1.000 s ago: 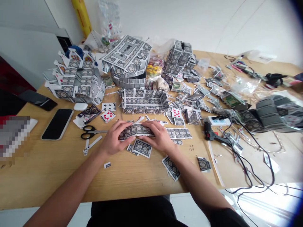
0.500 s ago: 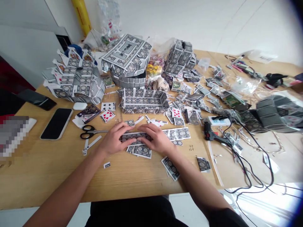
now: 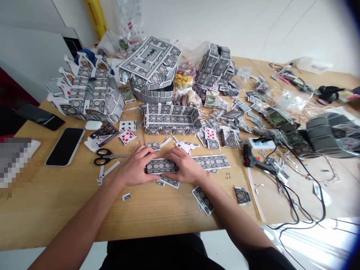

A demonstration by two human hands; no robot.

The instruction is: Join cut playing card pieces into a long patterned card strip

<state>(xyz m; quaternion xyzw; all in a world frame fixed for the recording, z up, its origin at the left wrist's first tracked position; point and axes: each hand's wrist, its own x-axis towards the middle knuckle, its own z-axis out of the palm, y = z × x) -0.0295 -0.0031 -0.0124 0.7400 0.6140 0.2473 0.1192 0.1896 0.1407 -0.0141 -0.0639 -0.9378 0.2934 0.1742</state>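
Note:
My left hand [image 3: 138, 165] closes on the left end of a long strip of joined playing cards [image 3: 161, 165], thumb along its near edge and fingers along the far edge. The same strip is gripped farther right by my right hand [image 3: 181, 165], its fingers bent over the far side. Beyond that hand the strip's patterned right part [image 3: 215, 161] lies along the table. Loose playing cards [image 3: 170, 181] show partly below the strip. Just beyond it stands an open rectangular box made of cards [image 3: 173, 120]. Black-handled scissors [image 3: 104, 156] lie left of my left hand.
Card-built models [image 3: 87, 95] and a lidded card box [image 3: 152, 63] stand at the back. A glue gun [image 3: 253, 159] with black cables lies right, by a white power strip [image 3: 261, 143]. A phone [image 3: 65, 146] lies left. Scattered cards [image 3: 239, 112] cover the back right.
The strip now shows flatter and more fully between my hands, and its right end has shifted slightly right. Both hands stay on it, with small finger shifts.

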